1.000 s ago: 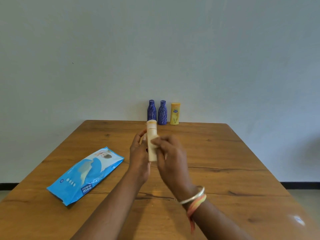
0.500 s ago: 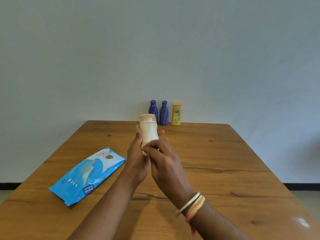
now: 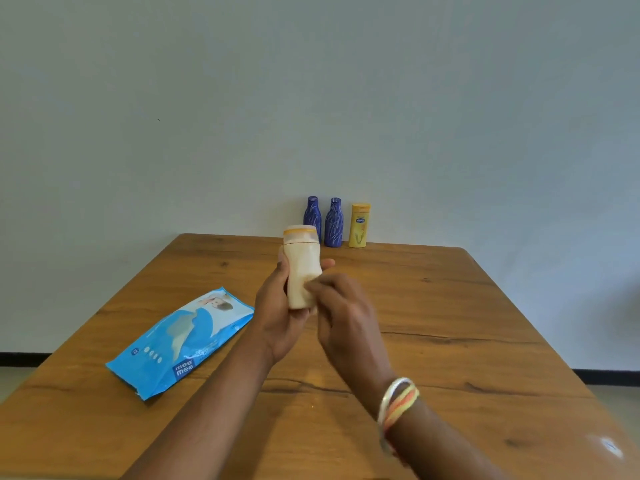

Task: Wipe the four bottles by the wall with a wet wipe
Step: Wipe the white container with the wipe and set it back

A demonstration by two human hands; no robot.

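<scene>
My left hand (image 3: 277, 317) grips a cream bottle (image 3: 302, 268) with an orange-banded cap and holds it upright over the middle of the table. My right hand (image 3: 343, 317), blurred, has its fingers curled against the bottle's lower front and presses a pale wet wipe (image 3: 313, 310) there; the wipe is almost wholly hidden. Against the wall stand two dark blue bottles (image 3: 312, 216) (image 3: 333, 221) and a yellow bottle (image 3: 359, 225), side by side and upright.
A blue pack of wet wipes (image 3: 183, 341) lies flat on the left part of the wooden table (image 3: 450, 306). The table's far edge meets a plain grey wall. Bangles sit on my right wrist.
The cream bottle has turned from narrow side to broad face and moved slightly away from me. My right hand has slid down its front, from mid-body to the lower part.
</scene>
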